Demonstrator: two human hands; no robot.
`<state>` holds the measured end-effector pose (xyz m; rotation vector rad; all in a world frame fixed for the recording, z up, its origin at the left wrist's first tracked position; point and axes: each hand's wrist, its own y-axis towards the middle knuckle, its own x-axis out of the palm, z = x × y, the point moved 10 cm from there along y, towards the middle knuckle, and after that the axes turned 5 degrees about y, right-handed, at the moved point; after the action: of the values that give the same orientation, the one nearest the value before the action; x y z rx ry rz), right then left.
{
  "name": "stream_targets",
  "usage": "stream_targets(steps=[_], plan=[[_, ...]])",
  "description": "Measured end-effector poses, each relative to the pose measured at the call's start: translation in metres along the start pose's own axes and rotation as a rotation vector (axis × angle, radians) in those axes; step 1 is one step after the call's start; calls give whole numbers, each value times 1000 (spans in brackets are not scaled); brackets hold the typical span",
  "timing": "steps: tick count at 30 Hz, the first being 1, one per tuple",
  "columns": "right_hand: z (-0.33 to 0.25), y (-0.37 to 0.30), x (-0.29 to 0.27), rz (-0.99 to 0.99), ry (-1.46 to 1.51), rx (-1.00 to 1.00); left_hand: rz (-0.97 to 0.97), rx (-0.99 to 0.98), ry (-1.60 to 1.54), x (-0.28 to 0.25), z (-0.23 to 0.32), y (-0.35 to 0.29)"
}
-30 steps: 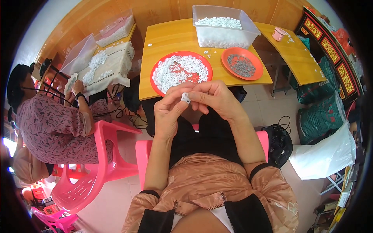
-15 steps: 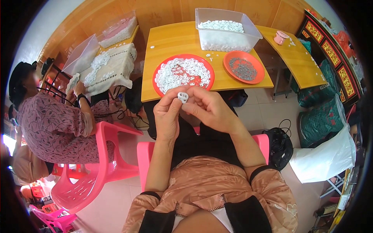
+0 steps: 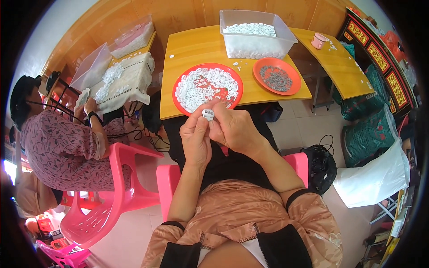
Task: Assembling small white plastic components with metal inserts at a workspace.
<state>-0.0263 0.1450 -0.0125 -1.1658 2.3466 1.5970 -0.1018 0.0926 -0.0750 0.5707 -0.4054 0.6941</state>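
Note:
Just in front of the near table edge, my left hand [image 3: 195, 138] pinches a small white plastic piece with holes [image 3: 208, 114] between thumb and fingers. Closed against the right side of that piece is my right hand [image 3: 237, 127]; its fingertips are partly hidden. Beyond my hands, a red round tray [image 3: 240, 99] holds many loose white pieces of the same kind [image 3: 192, 91]. To its right lies an orange plate [image 3: 296, 73] with a heap of small grey metal parts [image 3: 276, 79].
A clear plastic bin [image 3: 250, 43] full of white pieces stands at the table's [image 3: 192, 49] back. On the left, a person [image 3: 67, 147] works at a cloth-covered table beside a pink chair [image 3: 118, 196]. A white sack [image 3: 375, 178] and dark green bags [image 3: 366, 138] sit to the right.
My right hand has turned, its fingers curling in more tightly beside the white piece. The piece has tilted and dropped slightly in view. The whole view has shifted a little.

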Motion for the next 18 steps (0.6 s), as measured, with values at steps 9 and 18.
stream_targets(steps=[9,18], plan=[[-3,-5,0,69,-90,-46,76,-37,-55,0,-9,-7],[15,-8,3,-41,343,233,112,-59,-29,-10,-11,-4]])
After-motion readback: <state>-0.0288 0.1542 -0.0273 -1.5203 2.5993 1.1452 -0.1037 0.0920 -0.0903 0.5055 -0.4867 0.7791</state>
